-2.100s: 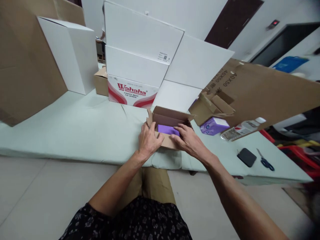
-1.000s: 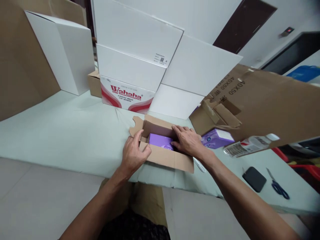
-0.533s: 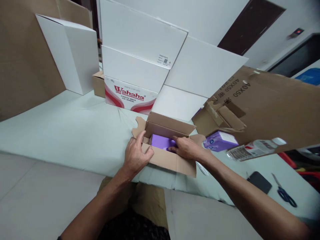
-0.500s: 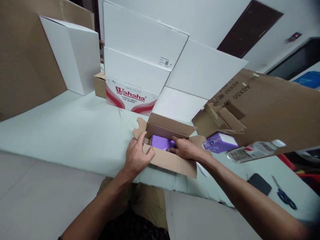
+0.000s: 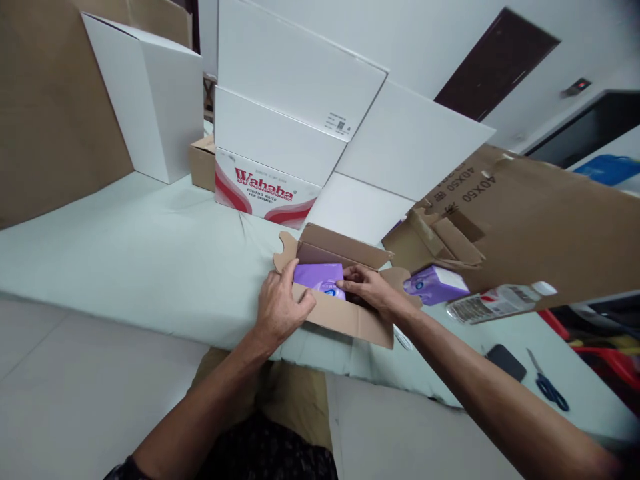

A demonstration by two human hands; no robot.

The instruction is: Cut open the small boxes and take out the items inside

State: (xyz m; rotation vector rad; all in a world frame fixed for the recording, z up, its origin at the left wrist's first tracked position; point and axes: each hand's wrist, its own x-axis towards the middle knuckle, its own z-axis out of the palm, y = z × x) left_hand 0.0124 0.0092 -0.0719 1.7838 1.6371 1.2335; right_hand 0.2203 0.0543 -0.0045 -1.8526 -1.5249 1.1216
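A small brown cardboard box (image 5: 357, 320) stands on the table before me with its flaps spread. Inside it lies a purple tissue pack (image 5: 315, 273), pushed against the left end. My left hand (image 5: 283, 300) grips the box's left front corner, index finger along the left edge and thumb over the front flap. Reaching into the box from the right, my right hand (image 5: 367, 287) has its bent fingers and thumb at the right end of the tissue pack; some fingertips are hidden.
Behind the box stands a large white Wahaha carton (image 5: 267, 187) with raised flaps. To the right are another purple tissue pack (image 5: 435, 285), a plastic bottle (image 5: 500, 302), a dark flat object (image 5: 506, 362) and scissors (image 5: 550, 387). An opened cardboard box (image 5: 435, 240) lies behind them.
The tissue pack has shifted left inside the box, and its printed blue logo now shows. My right hand stays at its right end; my left hand keeps to the box corner.
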